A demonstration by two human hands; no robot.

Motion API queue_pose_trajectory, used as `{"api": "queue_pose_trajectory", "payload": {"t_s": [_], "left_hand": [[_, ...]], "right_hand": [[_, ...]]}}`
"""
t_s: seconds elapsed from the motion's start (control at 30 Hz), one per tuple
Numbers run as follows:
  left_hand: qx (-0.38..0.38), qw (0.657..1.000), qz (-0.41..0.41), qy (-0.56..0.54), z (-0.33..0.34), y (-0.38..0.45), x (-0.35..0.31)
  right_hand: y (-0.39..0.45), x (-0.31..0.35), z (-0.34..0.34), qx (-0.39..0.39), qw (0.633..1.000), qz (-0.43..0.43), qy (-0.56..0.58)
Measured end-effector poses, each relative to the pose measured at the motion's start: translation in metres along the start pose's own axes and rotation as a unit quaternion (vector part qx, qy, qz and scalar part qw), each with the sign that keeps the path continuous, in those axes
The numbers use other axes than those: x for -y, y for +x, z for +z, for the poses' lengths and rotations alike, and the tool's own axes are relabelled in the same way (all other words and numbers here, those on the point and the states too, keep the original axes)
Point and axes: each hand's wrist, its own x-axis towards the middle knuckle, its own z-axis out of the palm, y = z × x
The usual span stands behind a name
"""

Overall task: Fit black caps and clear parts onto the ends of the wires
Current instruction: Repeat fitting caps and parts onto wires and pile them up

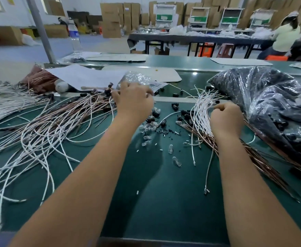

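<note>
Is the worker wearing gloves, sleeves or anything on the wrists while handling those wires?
No. Both forearms are bare all the way to the bottom edge of the picture, with no sleeve in view. The left hand and right hand have no gloves, and no watch, bracelet or band shows on either wrist. Rings cannot be ruled out, since the fingers are mostly hidden.

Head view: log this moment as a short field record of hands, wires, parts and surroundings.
left hand: reaching forward over the finished wires, fingers curled, hold unclear
right hand: fingers curled around white wires
finished wires: spread at left, black caps on far ends
loose black caps: scattered between the hands
clear parts: scattered on green table
plastic bag: at right, holds dark parts
</note>
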Motion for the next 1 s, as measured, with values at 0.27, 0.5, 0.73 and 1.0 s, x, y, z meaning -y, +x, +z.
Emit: {"api": "queue_pose_trajectory", "payload": {"t_s": [0.27,0.5,0.73,1.0], "left_hand": [[0.049,0.994,0.037,-0.088,0.050,-0.035,-0.040],[-0.075,0.985,0.112,-0.110,0.039,-0.037,-0.034],[-0.125,0.975,0.181,-0.023,0.029,-0.034,-0.032],[-0.082,0.990,0.113,-0.020,0.031,-0.026,-0.009]], "right_hand": [[-0.008,0.004,0.014,0.150,0.965,-0.104,-0.190],[-0.014,0.013,0.011,0.024,0.981,-0.154,-0.113],[-0.031,0.028,0.015,0.058,0.923,-0.379,0.012],[-0.020,0.019,0.013,-0.056,0.953,-0.298,-0.023]]}}
